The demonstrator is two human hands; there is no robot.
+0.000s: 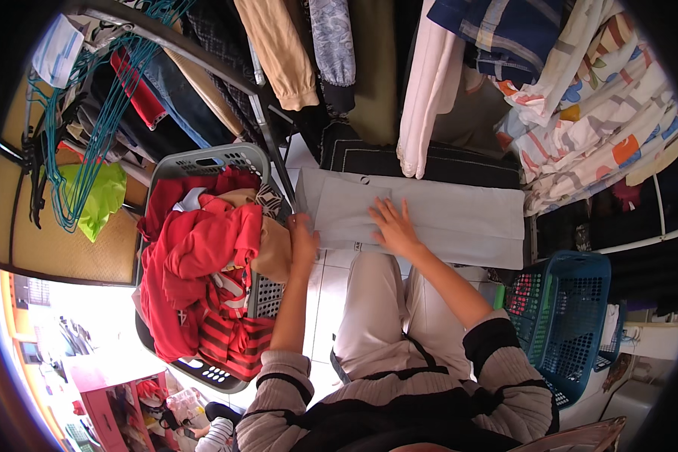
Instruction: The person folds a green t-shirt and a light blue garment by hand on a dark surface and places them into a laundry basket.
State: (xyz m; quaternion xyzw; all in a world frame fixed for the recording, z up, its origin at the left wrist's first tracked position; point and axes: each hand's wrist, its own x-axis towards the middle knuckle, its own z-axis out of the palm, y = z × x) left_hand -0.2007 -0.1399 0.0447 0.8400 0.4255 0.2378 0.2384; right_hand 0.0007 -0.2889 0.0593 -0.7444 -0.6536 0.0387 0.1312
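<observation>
Light grey trousers (457, 220), folded lengthwise, lie flat across a black surface in front of me. My right hand (394, 226) rests on them, palm down with the fingers spread. At their left end is my left hand (304, 240), slightly blurred beside the basket's edge; its fingers are bent, and whether they grip the cloth cannot be told. To the left, a grey laundry basket (243, 153) holds a heap of clothes, among them a red garment (203, 248) and a red and dark striped one (231, 344).
Clothes hang overhead, including a tan sleeve (285, 56) and a white garment (429, 101). Teal wire hangers (99, 130) hang at the left from a metal rack (203, 59). Blue plastic baskets (576, 316) stand at the right. A person in striped clothing (217, 435) is at the lower left.
</observation>
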